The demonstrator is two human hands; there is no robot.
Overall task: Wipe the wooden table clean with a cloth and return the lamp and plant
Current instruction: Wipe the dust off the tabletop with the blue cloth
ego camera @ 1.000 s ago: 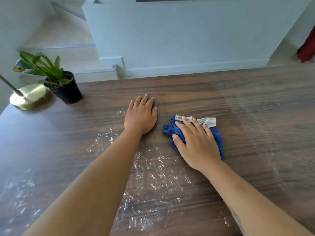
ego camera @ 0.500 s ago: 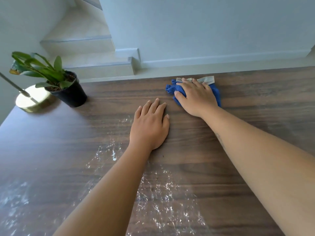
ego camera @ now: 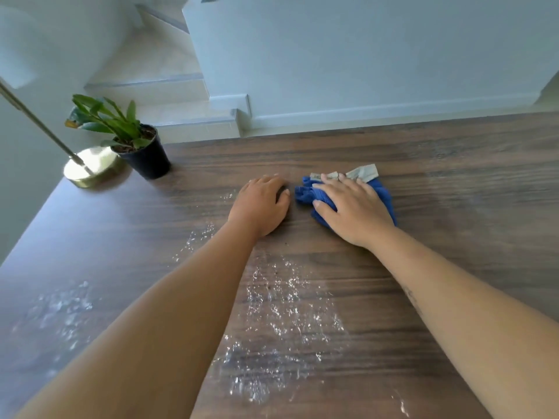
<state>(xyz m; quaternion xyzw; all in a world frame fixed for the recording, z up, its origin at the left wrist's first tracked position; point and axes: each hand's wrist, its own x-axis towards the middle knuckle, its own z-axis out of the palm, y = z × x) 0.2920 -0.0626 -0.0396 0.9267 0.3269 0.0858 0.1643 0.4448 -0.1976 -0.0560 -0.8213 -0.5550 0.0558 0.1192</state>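
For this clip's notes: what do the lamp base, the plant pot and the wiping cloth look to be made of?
Lamp base: likely brass-finished metal, polished; it glares brightly in the light.
Plant pot: probably black plastic with a slight sheen; thin tapered wall, though glazed ceramic is possible.
Cloth: soft blue fabric, perhaps microfibre; it bunches under the right hand and carries a sewn label.

There is only one view, from a camera worn on the person's head; it looks forward and down, close over the wooden table [ego camera: 453, 237]; both arms reach out from the bottom edge; at the top it sees past the table's far edge to pale stairs [ego camera: 157, 86].
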